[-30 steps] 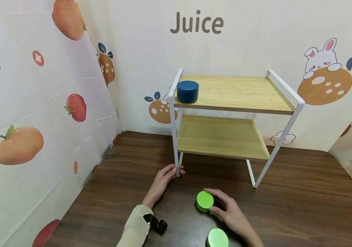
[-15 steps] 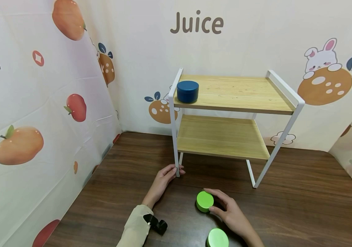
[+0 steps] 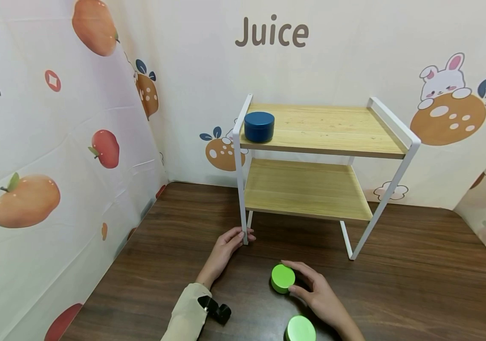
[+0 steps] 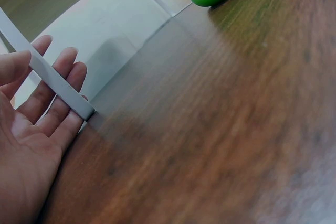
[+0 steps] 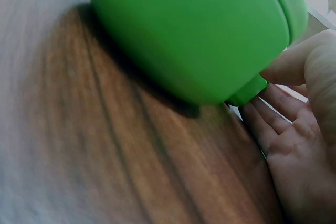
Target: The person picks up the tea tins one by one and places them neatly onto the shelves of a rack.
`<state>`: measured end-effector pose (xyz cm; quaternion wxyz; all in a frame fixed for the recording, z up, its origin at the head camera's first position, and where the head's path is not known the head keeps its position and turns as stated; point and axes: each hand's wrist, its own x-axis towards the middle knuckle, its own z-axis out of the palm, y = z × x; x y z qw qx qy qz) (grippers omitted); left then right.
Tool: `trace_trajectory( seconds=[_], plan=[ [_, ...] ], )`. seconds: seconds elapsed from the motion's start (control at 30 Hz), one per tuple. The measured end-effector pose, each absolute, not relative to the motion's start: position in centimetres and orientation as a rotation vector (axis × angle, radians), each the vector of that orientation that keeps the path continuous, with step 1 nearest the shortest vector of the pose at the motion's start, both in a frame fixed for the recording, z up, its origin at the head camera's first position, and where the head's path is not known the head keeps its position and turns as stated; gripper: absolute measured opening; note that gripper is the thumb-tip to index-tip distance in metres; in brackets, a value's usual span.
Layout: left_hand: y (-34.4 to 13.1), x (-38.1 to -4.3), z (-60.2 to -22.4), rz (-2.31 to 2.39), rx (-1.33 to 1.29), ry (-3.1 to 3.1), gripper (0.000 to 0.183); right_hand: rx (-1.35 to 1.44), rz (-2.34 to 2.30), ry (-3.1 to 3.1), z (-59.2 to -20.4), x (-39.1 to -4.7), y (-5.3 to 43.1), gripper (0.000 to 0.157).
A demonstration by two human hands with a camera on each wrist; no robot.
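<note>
My left hand (image 3: 222,251) holds the foot of the white front-left leg (image 3: 241,199) of a two-tier shelf rack. In the left wrist view the thumb lies on one side of the leg (image 4: 58,83) and the fingers pass behind it. A small round green tin (image 3: 283,279) stands on the table, gripped between the thumb and fingers of my right hand (image 3: 317,296). Nearer the body is another green tin (image 3: 301,329), cut off by the lower frame edge. It looms large in the right wrist view, where this nearer tin (image 5: 194,30) partly covers the held one (image 5: 250,90).
The rack has a wooden upper shelf (image 3: 324,125) and lower shelf (image 3: 307,187). At the upper shelf's left end sits a round blue tin (image 3: 259,127). A dark brown wooden table (image 3: 430,274) lies beneath, with printed cloth walls (image 3: 192,61) behind and beside it.
</note>
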<state>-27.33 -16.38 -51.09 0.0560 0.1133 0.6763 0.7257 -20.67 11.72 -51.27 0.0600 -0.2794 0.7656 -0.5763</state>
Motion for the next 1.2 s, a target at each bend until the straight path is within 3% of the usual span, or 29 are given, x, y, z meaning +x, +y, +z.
trace_trajectory(
  seconds=[1.2],
  plan=[
    [-16.43,-27.24,-51.04,2.196,0.359,2.054,0.036,-0.867,-1.770,2.294,-51.47,-20.79,11.75,0.052]
  ],
)
